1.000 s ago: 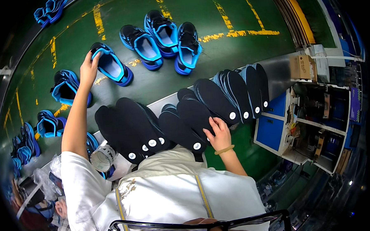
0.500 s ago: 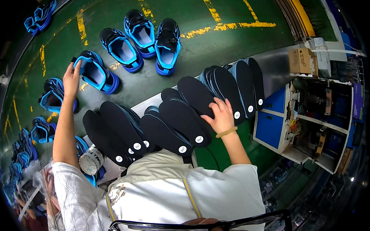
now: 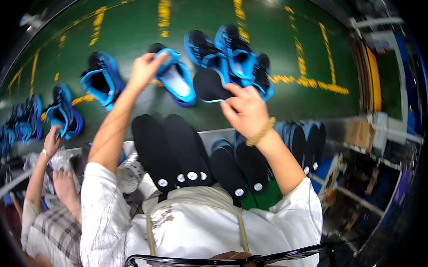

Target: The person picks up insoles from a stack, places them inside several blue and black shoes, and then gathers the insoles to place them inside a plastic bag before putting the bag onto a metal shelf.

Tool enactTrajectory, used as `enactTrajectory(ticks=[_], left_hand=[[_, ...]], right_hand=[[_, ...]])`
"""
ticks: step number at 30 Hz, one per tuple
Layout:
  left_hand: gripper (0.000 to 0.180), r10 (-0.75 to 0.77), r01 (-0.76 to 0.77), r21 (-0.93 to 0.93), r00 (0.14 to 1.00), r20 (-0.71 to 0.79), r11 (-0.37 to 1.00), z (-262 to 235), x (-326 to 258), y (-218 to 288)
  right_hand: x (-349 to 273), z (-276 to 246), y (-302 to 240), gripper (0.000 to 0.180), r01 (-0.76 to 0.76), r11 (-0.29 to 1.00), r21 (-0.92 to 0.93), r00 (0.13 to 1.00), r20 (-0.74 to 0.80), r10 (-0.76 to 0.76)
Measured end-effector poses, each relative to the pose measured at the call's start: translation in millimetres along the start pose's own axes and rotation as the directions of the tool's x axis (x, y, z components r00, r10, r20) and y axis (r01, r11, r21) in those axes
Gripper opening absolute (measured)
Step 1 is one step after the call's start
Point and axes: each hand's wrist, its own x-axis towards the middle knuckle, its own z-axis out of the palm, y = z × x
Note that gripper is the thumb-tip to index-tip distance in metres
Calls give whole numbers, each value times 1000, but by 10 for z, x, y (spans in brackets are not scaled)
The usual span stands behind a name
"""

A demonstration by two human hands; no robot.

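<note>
My left hand (image 3: 146, 69) pinches the upper edge of a black and blue sneaker (image 3: 182, 83), whose pale inside faces up. Just right of that shoe, my right hand (image 3: 247, 110) grips a black insole (image 3: 208, 84) between thumb and fingers. The insole hangs over the green surface, tilted, with its rounded end toward the shoe. Below my hands stand leaning stacks of black insoles (image 3: 182, 141) with round white stickers at their lower ends. More insoles (image 3: 250, 169) lie under my right forearm. Several blue and black sneakers (image 3: 235, 53) stand beyond the held insole.
At left, another person's hand (image 3: 52, 140) touches a sneaker (image 3: 62, 108) in a row of shoes. The green surface (image 3: 132, 29) carries yellow marks. Near my left elbow stands a white cylindrical container (image 3: 130, 174). A cardboard box (image 3: 359, 134) sits at the right above open shelving.
My right hand has lifted an insole from the stacks and brought it up beside the sneaker. My left hand remains on the sneaker. The view has shifted, and another person's arm now shows at left.
</note>
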Motion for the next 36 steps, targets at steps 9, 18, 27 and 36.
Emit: enactTrajectory(ticks=[9,18,27,36], left_hand=[[47,-71,74,-225,997,24,972,20,16,-68],[56,-17,29,-200,998,59,979,-51,19,-141],[48,33,-23,-82,992,119,996,5,32,-184],[40,138,-136,-81,990,23,987,66,-36,-287]], right_hand=[[724,1576,-86,17,-76,919,-387,866,432,253],[958,1015,-192,30,-52,935,-352,531,783,324],[1048,1618,-18,21,108,919,-380,572,779,255],[888,1625,-8,31,234,874,-427,485,830,276]])
